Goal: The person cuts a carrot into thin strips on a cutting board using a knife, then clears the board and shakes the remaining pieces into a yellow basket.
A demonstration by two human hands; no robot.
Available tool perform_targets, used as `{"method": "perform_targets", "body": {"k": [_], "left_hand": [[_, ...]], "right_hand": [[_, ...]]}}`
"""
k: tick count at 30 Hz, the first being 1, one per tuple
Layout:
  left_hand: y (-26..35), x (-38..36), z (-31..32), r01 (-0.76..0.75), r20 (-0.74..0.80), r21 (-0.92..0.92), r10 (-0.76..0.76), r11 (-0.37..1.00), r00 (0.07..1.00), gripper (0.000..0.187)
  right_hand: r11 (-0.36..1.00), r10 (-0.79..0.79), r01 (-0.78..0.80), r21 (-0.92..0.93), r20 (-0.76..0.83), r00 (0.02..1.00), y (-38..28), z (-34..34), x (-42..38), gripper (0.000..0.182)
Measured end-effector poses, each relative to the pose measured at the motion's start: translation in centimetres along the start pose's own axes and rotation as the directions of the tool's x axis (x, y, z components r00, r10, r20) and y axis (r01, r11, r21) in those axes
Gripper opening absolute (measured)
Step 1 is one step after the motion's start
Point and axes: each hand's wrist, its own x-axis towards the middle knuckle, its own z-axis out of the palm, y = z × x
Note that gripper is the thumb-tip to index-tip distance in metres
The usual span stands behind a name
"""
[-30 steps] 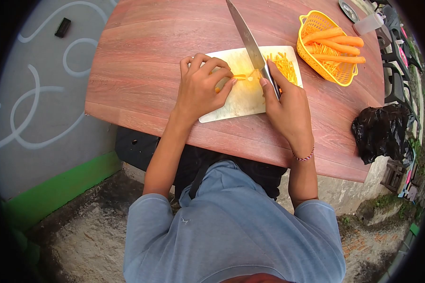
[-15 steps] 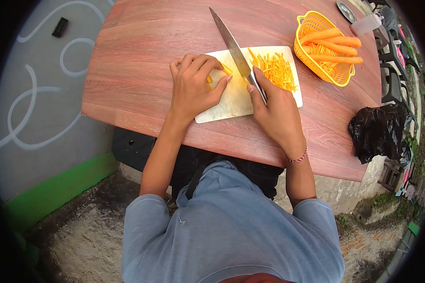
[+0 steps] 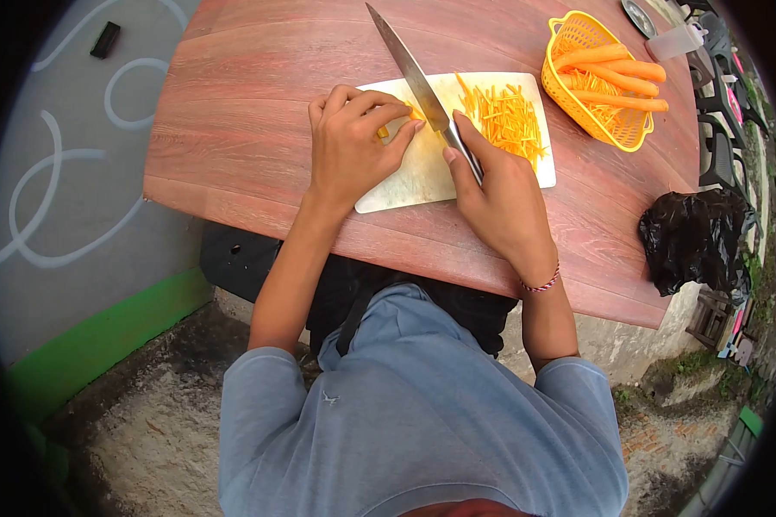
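Note:
A white cutting board (image 3: 405, 189) lies near the front edge of the table. On its left part, my left hand (image 3: 352, 142) is curled over a carrot piece (image 3: 415, 113), most of which its fingers hide. My right hand (image 3: 507, 196) grips the handle of a large kitchen knife (image 3: 412, 76). The blade points away and to the left, its heel just right of my left fingertips. A heap of thin carrot strips (image 3: 510, 121) covers the board's right side, beyond the knife.
A yellow plastic basket (image 3: 569, 102) at the back right holds several peeled carrots (image 3: 625, 82) on top of shreds. Behind it are a translucent bottle (image 3: 677, 41) and a metal plate (image 3: 638, 17). A black plastic bag (image 3: 691, 241) hangs by the right edge of the wooden table (image 3: 241, 112).
The knife has shifted slightly left, nearer my left fingers. Less of the carrot piece shows under my left hand. The whole view has tilted a little.

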Motion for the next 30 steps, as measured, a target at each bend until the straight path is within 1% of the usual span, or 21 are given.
{"method": "perform_targets", "body": {"k": [1,3,6,13,15,18,23,30], "left_hand": [[-0.2,0.0,0.0,-0.019,-0.006,-0.011,0.019,1.0,1.0,0.016],[-0.3,0.0,0.1,-0.031,-0.008,-0.023,0.03,0.999,1.0,0.015],[-0.4,0.0,0.0,-0.036,0.0,-0.036,0.036,0.999,0.999,0.013],[-0.6,0.1,-0.2,-0.061,0.001,-0.032,0.061,0.998,0.998,0.012],[-0.7,0.1,-0.1,-0.062,0.002,-0.032,0.062,0.998,0.998,0.013],[-0.8,0.0,-0.1,-0.07,-0.006,-0.03,0.07,0.997,0.998,0.013],[-1.1,0.0,-0.1,-0.097,-0.006,-0.02,0.097,0.995,0.995,0.013],[-1.2,0.0,-0.1,-0.095,-0.004,-0.033,0.095,0.995,0.995,0.013]], "right_hand": [[1.0,0.005,-0.005,-0.001,0.007,1.0,0.1,0.1,0.0,0.042],[0.999,-0.037,0.037,-0.012,-0.022,0.999,0.3,0.4,-0.1,0.042],[1.0,0.0,0.0,0.003,-0.008,1.0,-0.2,0.1,-0.1,0.043],[0.999,0.023,-0.023,-0.027,0.029,0.999,-0.7,-0.2,-0.2,0.043],[0.999,-0.017,0.018,-0.044,0.025,1.0,-0.6,-0.1,-0.2,0.043],[0.997,-0.012,0.015,-0.075,0.028,1.0,-0.8,-0.2,-0.2,0.042],[0.998,-0.012,0.013,-0.067,0.02,1.0,-0.7,-0.3,-0.1,0.042],[0.998,-0.022,0.023,-0.065,0.017,1.0,-0.7,-0.3,-0.1,0.042]]}}
